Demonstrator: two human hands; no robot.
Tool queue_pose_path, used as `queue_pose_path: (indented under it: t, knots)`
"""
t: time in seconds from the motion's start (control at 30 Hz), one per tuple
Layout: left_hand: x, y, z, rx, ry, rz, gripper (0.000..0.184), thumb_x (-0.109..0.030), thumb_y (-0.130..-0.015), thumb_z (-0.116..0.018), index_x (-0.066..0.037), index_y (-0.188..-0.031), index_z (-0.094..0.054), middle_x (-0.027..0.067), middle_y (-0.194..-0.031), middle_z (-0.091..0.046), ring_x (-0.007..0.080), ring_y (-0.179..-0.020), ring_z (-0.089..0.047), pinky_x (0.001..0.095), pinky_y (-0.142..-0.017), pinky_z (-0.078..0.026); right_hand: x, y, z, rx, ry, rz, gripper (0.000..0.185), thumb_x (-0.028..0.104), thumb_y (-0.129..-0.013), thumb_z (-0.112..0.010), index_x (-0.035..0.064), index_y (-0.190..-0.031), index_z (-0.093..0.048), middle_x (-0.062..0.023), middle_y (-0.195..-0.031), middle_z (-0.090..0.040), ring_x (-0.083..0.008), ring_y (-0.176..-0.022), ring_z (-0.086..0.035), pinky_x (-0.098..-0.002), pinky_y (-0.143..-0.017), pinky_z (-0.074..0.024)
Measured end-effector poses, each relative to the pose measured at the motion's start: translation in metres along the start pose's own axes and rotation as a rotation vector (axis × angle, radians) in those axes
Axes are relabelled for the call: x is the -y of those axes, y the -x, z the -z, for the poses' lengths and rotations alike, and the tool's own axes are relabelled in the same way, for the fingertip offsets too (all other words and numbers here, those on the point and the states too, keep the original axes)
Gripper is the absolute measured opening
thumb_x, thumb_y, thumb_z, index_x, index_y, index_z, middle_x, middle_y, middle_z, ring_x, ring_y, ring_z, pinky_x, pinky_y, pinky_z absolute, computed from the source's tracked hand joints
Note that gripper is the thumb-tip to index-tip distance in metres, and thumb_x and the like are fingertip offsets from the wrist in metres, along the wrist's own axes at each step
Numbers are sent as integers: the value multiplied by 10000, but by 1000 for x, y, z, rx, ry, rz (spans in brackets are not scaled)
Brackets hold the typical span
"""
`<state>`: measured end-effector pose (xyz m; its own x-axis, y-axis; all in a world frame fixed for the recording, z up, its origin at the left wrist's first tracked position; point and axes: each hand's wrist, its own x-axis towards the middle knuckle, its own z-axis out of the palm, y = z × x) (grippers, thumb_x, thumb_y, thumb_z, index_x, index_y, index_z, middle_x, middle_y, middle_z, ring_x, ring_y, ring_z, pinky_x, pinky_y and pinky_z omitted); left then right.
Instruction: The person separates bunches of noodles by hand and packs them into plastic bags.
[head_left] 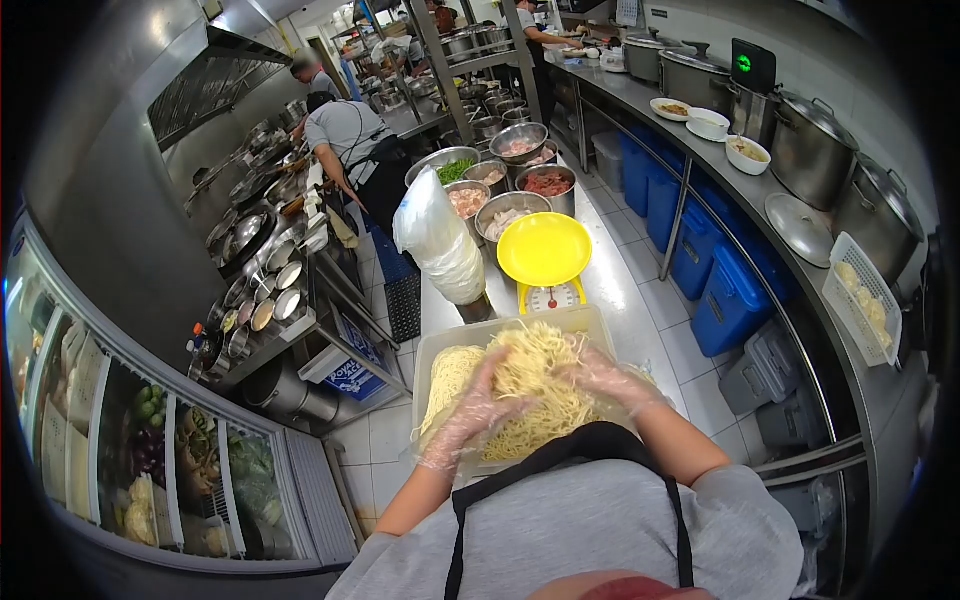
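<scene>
From my head view, the left hand (484, 400) at 9 o'clock and the right hand (612, 382) at 3 o'clock, both in clear gloves, are gripping loose noodles (540, 365) between them, above the tub (598, 322). The scale (551, 297) is at 12 o'clock.

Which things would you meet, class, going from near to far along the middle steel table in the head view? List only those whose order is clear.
Plastic tub of noodles → kitchen scale with a yellow pan → steel bowl of red meat → another bowl of paler pink meat.
</scene>
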<state>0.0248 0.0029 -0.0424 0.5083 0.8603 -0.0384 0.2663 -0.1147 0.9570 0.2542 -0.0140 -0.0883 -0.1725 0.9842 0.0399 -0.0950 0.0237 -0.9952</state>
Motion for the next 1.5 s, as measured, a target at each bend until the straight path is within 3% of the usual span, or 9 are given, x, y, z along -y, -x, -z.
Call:
queue_pose_path:
  t: [0.07,0.37,0.7,0.77,0.87,1.1,1.23,1.3,1.5]
  knots:
    - [23,-8,-2,165,-636,5,1014,-369,-642,-840,-78,-1434,-278,213,-1401,-348,353,-1318,-331,439,-1117,-272,0,7,-1,98,57,128,627,247,-876,-642,12,-1387,-366,-167,-1285,-535,-251,-1210,-489,-366,-1017,-394]
    - [61,-7,-15,13,-572,-151,1228,-398,-604,-845,-49,-1481,-60,252,-1476,-185,430,-1378,-160,486,-1141,-174,7,-2,3,-11,327,-153,923,567,-751,-684,29,-1418,-341,-258,-1360,-448,-343,-1316,-385,-405,-1080,-313]
    - [73,-6,-24,-225,73,9,1126,-108,-634,-832,-38,-1470,-82,198,-1445,-240,322,-1326,-306,392,-1076,-338,17,5,-3,16,169,-40,760,492,-811,-665,37,-1368,-420,-269,-1363,-422,-374,-1283,-399,-445,-1088,-300]
    - [69,-9,-23,-277,148,20,1075,29,-676,-784,-56,-1474,-67,171,-1446,-255,300,-1288,-385,373,-1022,-432,42,17,-15,-254,948,314,719,477,-811,-667,53,-1345,-440,-220,-1309,-481,-363,-1222,-459,-460,-1068,-317]
    - [46,-5,-25,-253,357,19,996,83,-722,-713,-71,-1472,-76,157,-1430,-272,293,-1261,-421,348,-971,-477,60,20,-28,110,939,428,739,471,-784,-703,98,-1355,-418,-169,-1283,-483,-319,-1248,-436,-481,-1093,-265]
    - [18,4,-19,-29,401,139,888,-217,-836,-684,-39,-1472,-89,248,-1429,-338,301,-1224,-480,383,-1004,-421,40,21,-37,117,1380,176,844,513,-664,-763,200,-1374,-430,-150,-1407,-412,-322,-1331,-361,-568,-1101,-209]
    - [33,-6,-22,156,-472,308,1082,-507,-783,-683,82,-1444,-61,294,-1380,-396,390,-1288,-405,377,-1080,-313,21,-4,5,6,896,55,972,552,-634,-778,127,-1411,-378,-252,-1439,-326,-399,-1364,-272,-495,-1120,-234]
    - [38,-4,-23,115,-149,195,941,-376,-828,-689,52,-1451,-129,199,-1457,-310,264,-1295,-382,346,-1062,-333,31,-9,8,-39,830,-174,1029,562,-626,-786,68,-1417,-351,-306,-1409,-341,-411,-1341,-313,-444,-1105,-287]
    - [20,8,-35,110,650,172,939,-347,-853,-675,-19,-1480,-58,157,-1477,-283,230,-1345,-314,321,-1083,-287,29,-16,-2,4,784,-170,947,564,-657,-768,103,-1398,-402,-232,-1380,-431,-331,-1329,-370,-436,-1114,-283]
